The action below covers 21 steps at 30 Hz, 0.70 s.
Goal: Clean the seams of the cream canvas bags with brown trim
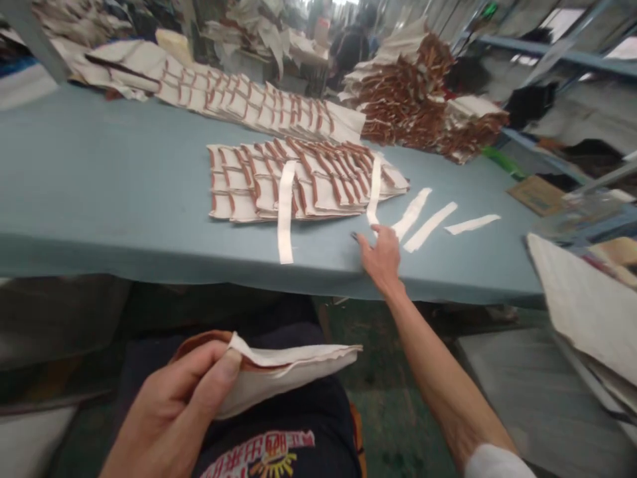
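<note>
Across the middle of the frame I see the blue-green desk [124, 179], its near edge overhung by nothing I could use as a stop, so anything nudged my way could slip off. Upper right, the heaped pile [423, 93] leans loosely; a bump might topple it. At centre, the overlapping row of pieces [308, 179] could shear out of line if a strip lying on it were dragged.

Lower left, my left hand [174, 405] is clamped on the folded piece [288, 378] at one end only, over my lap; its unsupported far end could sag or twist. Right of centre, my right hand [383, 259] reaches to the bent white strip [375, 186], thumb and forefinger apart; whether it grips, I cannot tell. A careless pull could crease that strip or disturb the neighbouring strips [430, 227]. Beside the thumb, a small dark object [354, 236], too blurred to identify, might snag.
</note>
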### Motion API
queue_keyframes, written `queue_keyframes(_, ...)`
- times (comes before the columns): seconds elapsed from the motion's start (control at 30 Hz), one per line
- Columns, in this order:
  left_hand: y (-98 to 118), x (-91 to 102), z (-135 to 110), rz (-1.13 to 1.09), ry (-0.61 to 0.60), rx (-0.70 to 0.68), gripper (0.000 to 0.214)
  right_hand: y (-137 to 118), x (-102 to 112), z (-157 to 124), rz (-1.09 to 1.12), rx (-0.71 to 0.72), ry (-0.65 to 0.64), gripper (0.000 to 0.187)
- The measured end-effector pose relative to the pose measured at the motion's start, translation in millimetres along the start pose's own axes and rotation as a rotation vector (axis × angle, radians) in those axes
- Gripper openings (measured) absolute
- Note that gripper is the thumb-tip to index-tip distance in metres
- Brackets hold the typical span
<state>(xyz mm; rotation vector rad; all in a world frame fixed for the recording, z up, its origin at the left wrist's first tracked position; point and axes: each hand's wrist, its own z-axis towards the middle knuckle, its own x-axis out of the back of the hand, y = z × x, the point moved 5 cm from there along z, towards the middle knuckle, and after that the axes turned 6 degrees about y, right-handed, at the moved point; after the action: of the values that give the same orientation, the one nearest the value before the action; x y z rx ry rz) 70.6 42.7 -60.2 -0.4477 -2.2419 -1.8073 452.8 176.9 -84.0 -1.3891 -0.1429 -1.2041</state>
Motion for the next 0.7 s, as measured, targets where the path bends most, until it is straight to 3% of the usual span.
queue_keyframes(0.1,11.8,-0.1,-3.3,0.005,0.015,0.047,0.056,-34.2,8.0,-53.1,0.137,0.055,-0.167,0.031)
queue_keyframes(0.23,-0.3,0.9,-0.3,0.061,0.025,-0.043,0.054,-105.3,16.5,-145.4,0.528,0.179,-0.625,0.024)
queue_keyframes(0.3,-5.5,2.6,-1.1,0.075,0.039,-0.097,0.055,-131.3,17.5,-174.6,0.610,0.194,-0.740,0.021)
queue_keyframes(0.43,-3.7,7.4,-7.2,0.057,0.120,-0.109,0.050,-150.3,7.1,-193.4,0.637,0.177,-0.799,0.025)
queue_keyframes(0.63,-3.7,11.0,-13.8,0.033,0.216,-0.122,0.047,-145.7,-9.3,-203.4,0.692,0.058,-0.949,0.009)
queue_keyframes(0.7,-10.0,9.2,-14.0,-0.040,0.223,-0.053,0.048,-144.1,-11.3,-206.4,0.722,0.013,-0.980,0.004)
